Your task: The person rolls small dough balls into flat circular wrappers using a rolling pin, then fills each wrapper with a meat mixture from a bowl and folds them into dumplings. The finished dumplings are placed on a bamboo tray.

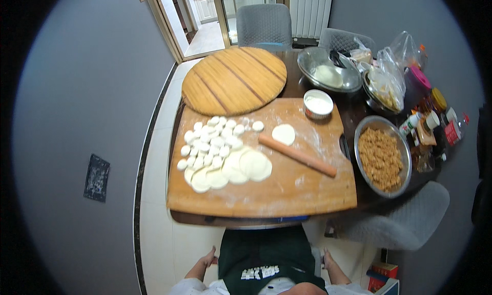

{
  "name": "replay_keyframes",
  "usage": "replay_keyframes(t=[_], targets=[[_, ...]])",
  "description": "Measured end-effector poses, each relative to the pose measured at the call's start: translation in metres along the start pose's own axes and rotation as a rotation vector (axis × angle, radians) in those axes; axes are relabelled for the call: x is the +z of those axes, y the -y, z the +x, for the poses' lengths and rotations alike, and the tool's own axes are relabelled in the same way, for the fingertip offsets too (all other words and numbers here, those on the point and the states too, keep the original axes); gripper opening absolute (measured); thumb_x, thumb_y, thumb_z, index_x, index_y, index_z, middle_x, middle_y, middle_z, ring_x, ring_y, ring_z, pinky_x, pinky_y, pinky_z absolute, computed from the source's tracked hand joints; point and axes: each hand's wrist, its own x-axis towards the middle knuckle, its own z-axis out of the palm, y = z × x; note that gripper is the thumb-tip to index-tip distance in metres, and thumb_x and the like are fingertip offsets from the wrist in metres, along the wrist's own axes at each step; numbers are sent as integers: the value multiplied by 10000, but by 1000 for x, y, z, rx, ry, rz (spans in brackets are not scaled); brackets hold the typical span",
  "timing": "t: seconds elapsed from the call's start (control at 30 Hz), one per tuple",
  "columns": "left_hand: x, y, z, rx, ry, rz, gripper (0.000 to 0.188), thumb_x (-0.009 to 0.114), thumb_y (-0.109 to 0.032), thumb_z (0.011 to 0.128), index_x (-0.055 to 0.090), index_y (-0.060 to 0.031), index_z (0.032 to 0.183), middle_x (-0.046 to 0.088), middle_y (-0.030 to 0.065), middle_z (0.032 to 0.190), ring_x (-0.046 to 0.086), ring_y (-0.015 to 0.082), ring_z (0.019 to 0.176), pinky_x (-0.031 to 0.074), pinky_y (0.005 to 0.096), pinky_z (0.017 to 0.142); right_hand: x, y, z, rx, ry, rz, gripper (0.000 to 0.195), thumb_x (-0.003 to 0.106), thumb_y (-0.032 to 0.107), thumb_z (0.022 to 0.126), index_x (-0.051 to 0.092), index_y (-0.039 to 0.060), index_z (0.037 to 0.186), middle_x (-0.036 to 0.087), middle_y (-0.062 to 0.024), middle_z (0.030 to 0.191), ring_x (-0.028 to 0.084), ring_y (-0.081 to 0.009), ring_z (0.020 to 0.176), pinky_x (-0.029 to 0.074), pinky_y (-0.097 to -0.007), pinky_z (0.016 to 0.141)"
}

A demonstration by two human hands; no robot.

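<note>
My left hand is low at my left side, beside the dark green apron, near something small and reddish. At the other side is my right hand, against or near a pale edge; the fingers of both are too small to read. Before me a wooden board bears a heap of small dough pieces and overlapping round dough wrappers. A single flattened dough round lies by the upper end of a wooden rolling pin. Both hands are apart from these.
A round slatted board overlaps the board's far left. A flour tub stands far right. On the dark table are a bowl of filling, a lidded bowl with dough, bags and bottles. A grey chair is at right.
</note>
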Motion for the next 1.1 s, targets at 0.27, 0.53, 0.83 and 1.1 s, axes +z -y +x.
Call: replay_keyframes(t=[0.27, 0.53, 0.83, 1.1], targets=[[9, -69, -14, -67, -99, -34, 917, 200, -752, 687, 537, 54, 966, 604, 107, 807, 549, 212, 714, 430, 344, 727, 58, 131, -134, 93, 228, 197, 756, 357, 593, 828, 293, 29, 1328, 398, -174, 1309, 389, -316, 1187, 280, -445, 988], [0, -167, -35, 70, -188, -78, 746, 252, -632, 746, 545, 28, 937, 586, 87, 817, 528, 195, 734, 416, 337, 735, 60, 182, -138, -19, 147, 145, 709, 381, 570, 822, 353, 37, 1289, 427, -169, 1283, 407, -309, 1170, 301, -437, 972], [-6, -172, -31, 283, -240, -105, 559, 310, -497, 814, 554, -3, 903, 566, 66, 828, 505, 175, 758, 402, 329, 743, 57, 195, -86, -354, 19, -140, 659, 408, 544, 815, 422, 45, 1246, 460, -164, 1254, 427, -303, 1151, 325, -428, 954], [-38, -151, -28, 602, -482, -386, 401, 362, -378, 873, 562, -30, 874, 548, 47, 838, 484, 158, 779, 388, 321, 751, 19, 120, -6, -989, -354, -883, 616, 432, 521, 808, 483, 53, 1207, 489, -159, 1228, 445, -297, 1134, 346, -419, 939]])
